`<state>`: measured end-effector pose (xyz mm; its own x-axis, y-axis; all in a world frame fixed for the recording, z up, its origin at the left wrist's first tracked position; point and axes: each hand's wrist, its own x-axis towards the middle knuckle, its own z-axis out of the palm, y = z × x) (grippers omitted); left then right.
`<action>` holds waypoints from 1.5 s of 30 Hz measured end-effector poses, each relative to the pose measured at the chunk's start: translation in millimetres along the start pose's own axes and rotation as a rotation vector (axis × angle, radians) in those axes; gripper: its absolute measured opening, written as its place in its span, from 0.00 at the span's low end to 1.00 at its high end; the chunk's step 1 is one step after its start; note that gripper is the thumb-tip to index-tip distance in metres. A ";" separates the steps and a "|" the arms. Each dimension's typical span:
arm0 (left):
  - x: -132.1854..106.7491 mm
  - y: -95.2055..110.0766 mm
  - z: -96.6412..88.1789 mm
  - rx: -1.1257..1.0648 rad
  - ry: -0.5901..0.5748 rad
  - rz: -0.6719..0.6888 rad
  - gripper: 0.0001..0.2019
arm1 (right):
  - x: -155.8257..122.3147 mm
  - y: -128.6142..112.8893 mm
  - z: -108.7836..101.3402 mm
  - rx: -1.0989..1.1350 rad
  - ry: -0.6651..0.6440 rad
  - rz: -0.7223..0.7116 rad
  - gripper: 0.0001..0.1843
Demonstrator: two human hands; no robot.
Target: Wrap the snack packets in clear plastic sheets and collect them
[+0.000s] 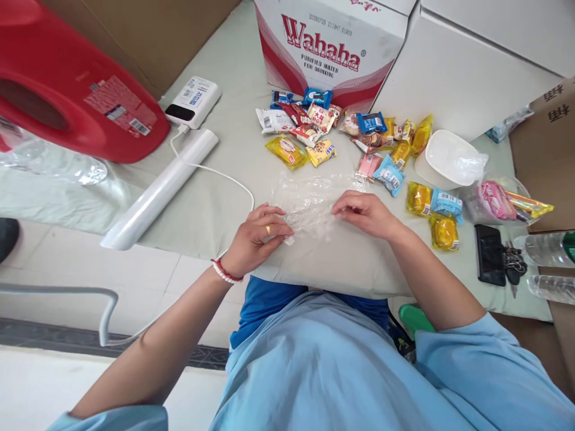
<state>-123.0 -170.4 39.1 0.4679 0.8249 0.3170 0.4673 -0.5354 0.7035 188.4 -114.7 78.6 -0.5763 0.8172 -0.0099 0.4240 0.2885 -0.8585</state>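
A clear plastic bag (314, 203) lies crumpled on the cloth-covered table between my two hands. My left hand (265, 232), with a ring and a red-and-white bracelet, pinches the bag's near left edge. On the other side, my right hand (366, 214) has its thumb and fingertips closed on the bag's right part. Just beyond the bag sit a yellow snack packet (286, 151) and a cookie packet (321, 152). A light blue packet (389, 175) and a pink packet (369, 166) are to the right, above my right hand.
Behind the snacks stands a Wahaha carton (332, 48). A red jug (76, 84), a white power bank (194, 102) with a cable and a plastic film roll (162, 188) occupy the left. On the right are a white tub (444, 161), a phone (490, 254), keys and bottles.
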 end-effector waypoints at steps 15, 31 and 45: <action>-42.6 -9.0 -32.5 0.047 -0.187 0.080 0.13 | -144.5 32.9 12.4 -0.130 0.229 0.047 0.12; 24.3 4.7 59.4 0.479 -0.090 -0.309 0.27 | -187.8 20.1 10.4 -0.417 0.177 0.070 0.16; 27.5 -11.7 46.4 0.556 -0.187 -0.225 0.31 | -100.5 40.1 13.3 -0.709 0.094 0.175 0.29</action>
<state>-80.8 -149.9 10.1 0.4125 0.9097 0.0481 0.8662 -0.4080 0.2884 254.0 -191.9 38.4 -0.4102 0.9109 -0.0451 0.8723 0.3775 -0.3108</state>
